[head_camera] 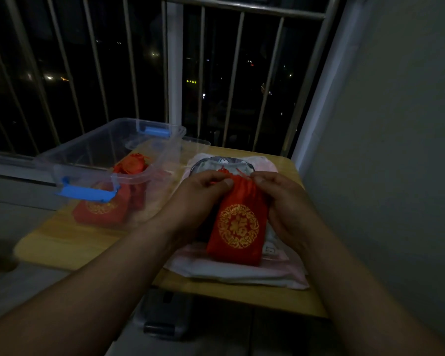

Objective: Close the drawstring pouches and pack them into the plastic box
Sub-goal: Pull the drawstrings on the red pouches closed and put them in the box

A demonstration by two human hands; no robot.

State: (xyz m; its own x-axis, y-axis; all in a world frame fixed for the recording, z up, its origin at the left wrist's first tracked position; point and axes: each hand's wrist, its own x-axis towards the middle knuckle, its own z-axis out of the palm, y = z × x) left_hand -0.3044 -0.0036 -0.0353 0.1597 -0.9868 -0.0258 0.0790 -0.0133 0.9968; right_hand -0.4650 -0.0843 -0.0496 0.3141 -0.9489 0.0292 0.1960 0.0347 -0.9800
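A red drawstring pouch (238,224) with a gold round emblem is held over a pale cloth on the table, its gathered mouth pointing away from me. My left hand (198,194) pinches the left side of the mouth and my right hand (285,201) pinches the right side. To the left stands the clear plastic box (108,147) with blue latches. Inside it lie other red pouches (102,209), one flat near the front and one bunched further back (132,164).
The small wooden table (62,242) stands against a barred window (175,73) with a grey wall on the right. A folded pale pink and white cloth (242,273) covers the table's right half. A dark object (165,319) sits on the floor under the table.
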